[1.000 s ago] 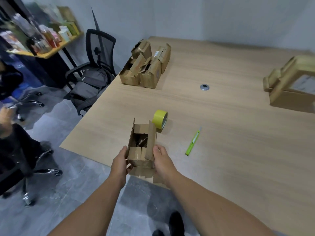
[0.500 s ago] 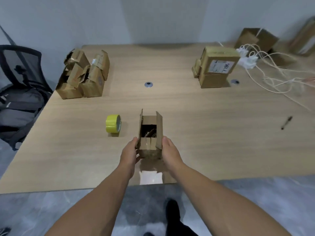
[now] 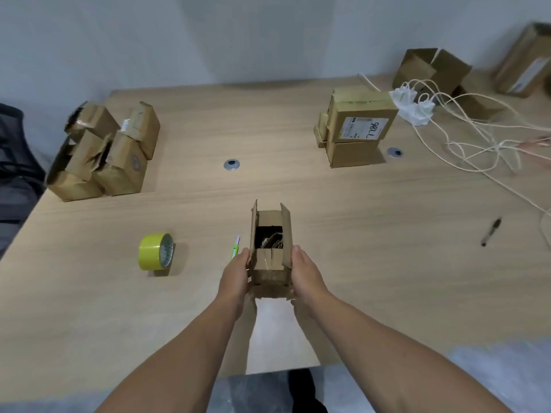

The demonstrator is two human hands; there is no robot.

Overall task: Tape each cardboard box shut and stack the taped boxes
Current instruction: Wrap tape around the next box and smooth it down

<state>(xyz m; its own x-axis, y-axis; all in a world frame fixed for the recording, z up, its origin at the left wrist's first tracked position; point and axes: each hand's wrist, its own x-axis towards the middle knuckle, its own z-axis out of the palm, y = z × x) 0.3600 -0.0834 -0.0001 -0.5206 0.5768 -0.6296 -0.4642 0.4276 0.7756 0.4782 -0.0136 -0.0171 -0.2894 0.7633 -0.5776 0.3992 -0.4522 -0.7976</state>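
Holding the box (image 3: 269, 263) at 6 o'clock on the table (image 3: 372, 239), top open, side flaps upright. The left hand (image 3: 235, 277) grips its left wall and the right hand (image 3: 307, 277) its right wall.

Risks: the near flaps look creased and split, so they may not lie flat under tape. The tape (image 3: 155, 252) sits at the box's 9 o'clock, and freeing a hand to reach it could let the box tip. The green pen (image 3: 235, 247), just beside the left hand, may get knocked.

Hidden: fingers beneath the box, its base, the pen's near end. Contents are dark and tangled, unidentifiable. Cannot tell whether the box touches the table.
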